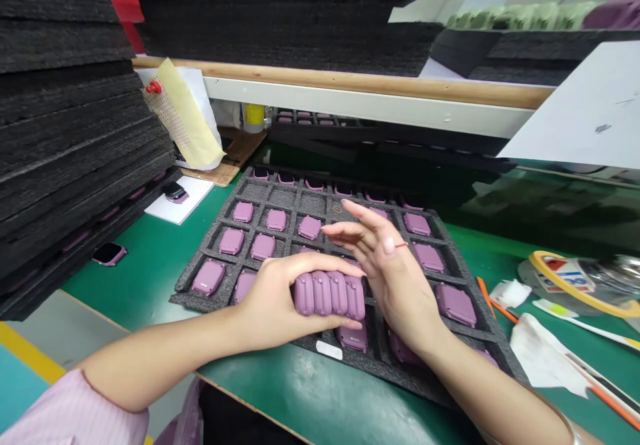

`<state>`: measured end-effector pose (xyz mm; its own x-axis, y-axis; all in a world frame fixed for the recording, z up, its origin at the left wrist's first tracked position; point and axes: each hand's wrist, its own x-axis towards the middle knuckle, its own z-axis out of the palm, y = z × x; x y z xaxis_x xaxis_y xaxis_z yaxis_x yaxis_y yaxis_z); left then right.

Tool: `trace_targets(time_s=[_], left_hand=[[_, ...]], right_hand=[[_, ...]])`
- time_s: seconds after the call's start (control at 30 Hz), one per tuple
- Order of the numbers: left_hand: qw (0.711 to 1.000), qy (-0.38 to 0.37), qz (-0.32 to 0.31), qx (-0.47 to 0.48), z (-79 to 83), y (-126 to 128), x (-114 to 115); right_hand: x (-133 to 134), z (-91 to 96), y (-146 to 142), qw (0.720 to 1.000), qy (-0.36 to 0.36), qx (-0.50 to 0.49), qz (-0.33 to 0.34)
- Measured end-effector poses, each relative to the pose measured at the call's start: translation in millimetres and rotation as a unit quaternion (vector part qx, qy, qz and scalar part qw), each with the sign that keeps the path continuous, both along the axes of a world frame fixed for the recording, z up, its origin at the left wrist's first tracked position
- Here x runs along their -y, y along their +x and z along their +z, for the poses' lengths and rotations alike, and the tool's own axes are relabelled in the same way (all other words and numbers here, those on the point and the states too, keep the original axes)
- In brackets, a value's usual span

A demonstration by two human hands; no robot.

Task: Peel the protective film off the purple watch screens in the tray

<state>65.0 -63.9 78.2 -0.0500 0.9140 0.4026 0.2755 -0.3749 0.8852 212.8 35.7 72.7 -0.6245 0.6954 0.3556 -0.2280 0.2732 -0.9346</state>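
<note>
My left hand (273,298) grips a row of several purple watch cases (330,294) held side by side, thumb on top and fingers underneath. My right hand (387,265) is just to the right of the row, fingers stretched out and spread, palm turned towards the cases, holding nothing. Both hands hover over a dark grey foam tray (295,200) whose compartments hold more purple cases (276,219). One compartment in the front row holds a case (353,338) just below the held row.
Stacks of black foam trays (65,132) rise at the left, with loose cases (109,254) beside them on the green table (150,265). A tape roll (580,278), orange pen (487,298) and white cloths (545,358) lie at the right. A shelf edge (350,85) crosses behind.
</note>
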Motion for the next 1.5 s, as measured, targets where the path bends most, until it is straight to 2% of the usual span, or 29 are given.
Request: trace_targets(time_s=[0.07, 0.13, 0.2, 0.27, 0.33, 0.47, 0.57, 0.67, 0.73, 0.8, 0.87, 0.97, 1.07, 1.23, 1.5], left_hand=[[0.999, 0.028, -0.006, -0.015, -1.6, 0.1, -0.7], [0.998, 0.062, -0.004, -0.031, -2.1, 0.6, -1.5], [0.996, 0.073, 0.007, -0.043, -1.3, 1.1, -1.8], [0.997, 0.062, 0.007, -0.047, 0.1, 1.3, -1.5], [0.997, 0.053, -0.008, -0.049, 0.3, 0.4, -1.1], [0.996, 0.047, -0.024, -0.065, -6.5, -3.7, -1.3], [0.994, 0.050, -0.018, -0.093, -12.5, -4.3, -1.1], [0.997, 0.012, -0.015, -0.073, -10.2, -0.8, 1.5], [0.996, -0.075, -0.047, 0.015, -3.9, 2.2, 3.7], [0.972, -0.171, -0.088, 0.132, 3.2, 4.2, 4.5], [0.951, -0.210, -0.094, 0.205, 8.8, 5.1, 3.4], [0.956, -0.197, -0.067, 0.207, 13.0, 4.6, 0.6], [0.961, -0.194, -0.068, 0.186, 14.4, 4.1, -0.6], [0.968, -0.185, -0.051, 0.159, 12.9, 4.8, -0.5], [0.962, -0.185, -0.037, 0.196, 6.9, 9.1, 0.0]], right_hand=[[-1.2, -3.9, -0.2, 0.997, -0.063, 0.028, 0.025], [-1.6, -5.4, 1.6, 0.989, -0.102, 0.071, 0.084], [-1.1, -4.1, 3.6, 0.976, -0.116, 0.108, 0.149], [0.8, -1.1, 4.3, 0.970, -0.100, 0.124, 0.181], [3.9, 1.9, 3.5, 0.976, -0.059, 0.128, 0.167], [11.1, 3.9, 1.4, 0.987, 0.072, 0.135, 0.047], [14.9, 4.3, 1.9, 0.985, 0.128, 0.114, 0.009], [15.7, 5.3, 3.0, 0.985, 0.151, 0.085, 0.009], [14.1, 5.5, 3.5, 0.982, 0.177, 0.068, 0.003], [11.1, 4.8, 3.5, 0.978, 0.203, 0.053, 0.011], [7.5, 3.9, 3.1, 0.971, 0.234, 0.040, 0.025], [3.2, 3.2, 2.1, 0.959, 0.279, 0.037, 0.030], [1.4, 3.8, 1.4, 0.952, 0.300, 0.048, 0.028], [0.5, 4.1, 1.6, 0.950, 0.306, 0.053, 0.035], [0.2, 1.4, 1.3, 0.947, 0.314, 0.048, 0.046]])
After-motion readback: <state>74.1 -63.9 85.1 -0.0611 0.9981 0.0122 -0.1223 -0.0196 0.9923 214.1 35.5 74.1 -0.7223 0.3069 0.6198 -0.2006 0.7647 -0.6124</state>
